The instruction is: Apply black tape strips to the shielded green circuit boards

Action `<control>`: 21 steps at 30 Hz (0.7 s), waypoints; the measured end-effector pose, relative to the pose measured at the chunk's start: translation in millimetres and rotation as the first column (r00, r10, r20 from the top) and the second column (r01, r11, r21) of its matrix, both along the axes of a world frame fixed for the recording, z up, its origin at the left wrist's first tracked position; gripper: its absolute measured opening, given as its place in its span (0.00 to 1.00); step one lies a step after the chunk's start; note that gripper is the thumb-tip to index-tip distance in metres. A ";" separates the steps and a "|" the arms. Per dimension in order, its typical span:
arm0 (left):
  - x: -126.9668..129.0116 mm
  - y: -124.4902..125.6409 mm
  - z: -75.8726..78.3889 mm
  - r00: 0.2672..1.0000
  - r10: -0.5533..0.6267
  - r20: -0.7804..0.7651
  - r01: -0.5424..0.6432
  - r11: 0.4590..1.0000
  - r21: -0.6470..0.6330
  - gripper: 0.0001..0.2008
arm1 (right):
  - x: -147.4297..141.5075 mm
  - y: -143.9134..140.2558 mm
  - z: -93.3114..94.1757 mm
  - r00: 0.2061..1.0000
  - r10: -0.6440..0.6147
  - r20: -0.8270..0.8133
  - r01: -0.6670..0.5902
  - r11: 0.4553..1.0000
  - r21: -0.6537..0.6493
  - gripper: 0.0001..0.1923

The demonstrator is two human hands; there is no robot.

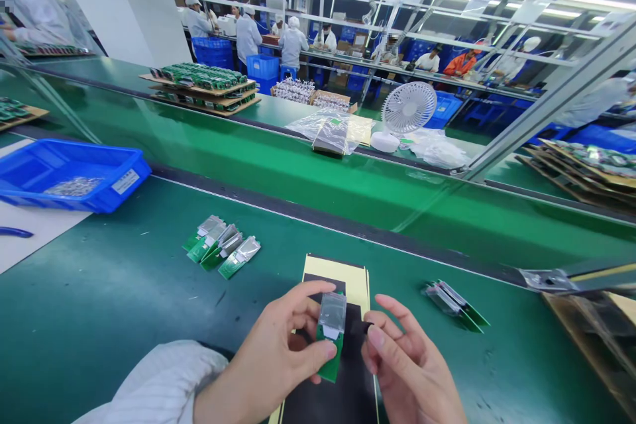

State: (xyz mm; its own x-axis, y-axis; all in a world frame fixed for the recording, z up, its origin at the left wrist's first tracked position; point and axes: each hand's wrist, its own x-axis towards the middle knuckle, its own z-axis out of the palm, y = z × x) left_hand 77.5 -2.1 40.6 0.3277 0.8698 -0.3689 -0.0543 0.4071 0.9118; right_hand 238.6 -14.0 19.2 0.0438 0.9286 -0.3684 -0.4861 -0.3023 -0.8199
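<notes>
Fingers (318, 352) curled around circuit board (332, 338)

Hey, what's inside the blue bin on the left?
The blue bin holds a low heap of small silvery parts on its floor. Its near wall covers the front of the floor, and the parts are too small to identify.

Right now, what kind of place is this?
Probably an electronics factory: green circuit boards lie on a long green workbench, more are stacked on trays, and workers in white coats and caps stand behind.
</notes>
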 end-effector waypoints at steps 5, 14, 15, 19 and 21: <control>0.3 -3.4 -2.2 1.000 0.004 0.029 -0.006 0.999 0.050 0.30 | -15.3 -8.8 3.9 0.999 -0.008 0.036 0.007 1.000 0.025 0.22; -0.3 -3.2 2.3 0.999 -0.011 0.043 0.009 0.999 0.032 0.27 | -35.4 -16.0 3.1 0.972 -0.146 0.182 0.120 0.981 0.150 0.20; -0.7 -3.0 3.4 0.999 -0.013 0.036 0.012 1.000 0.025 0.27 | -35.2 -15.7 2.5 0.968 -0.150 0.200 0.119 0.980 0.158 0.19; -1.1 -2.9 5.8 1.000 -0.010 0.021 0.009 1.000 0.008 0.26 | -35.3 -15.0 2.4 0.959 -0.168 0.229 0.132 0.978 0.163 0.18; -0.8 -3.2 5.5 1.000 0.002 0.020 -0.002 1.000 0.007 0.25 | -35.9 -14.8 3.0 0.955 -0.178 0.235 0.143 0.977 0.161 0.18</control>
State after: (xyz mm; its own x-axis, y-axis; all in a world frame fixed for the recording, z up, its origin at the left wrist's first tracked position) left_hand 76.7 -5.3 46.1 0.3334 0.8731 -0.3558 -0.0734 0.4003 0.9134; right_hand 202.7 -28.8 22.1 0.2694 0.9433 -0.1937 -0.2958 -0.1104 -0.9488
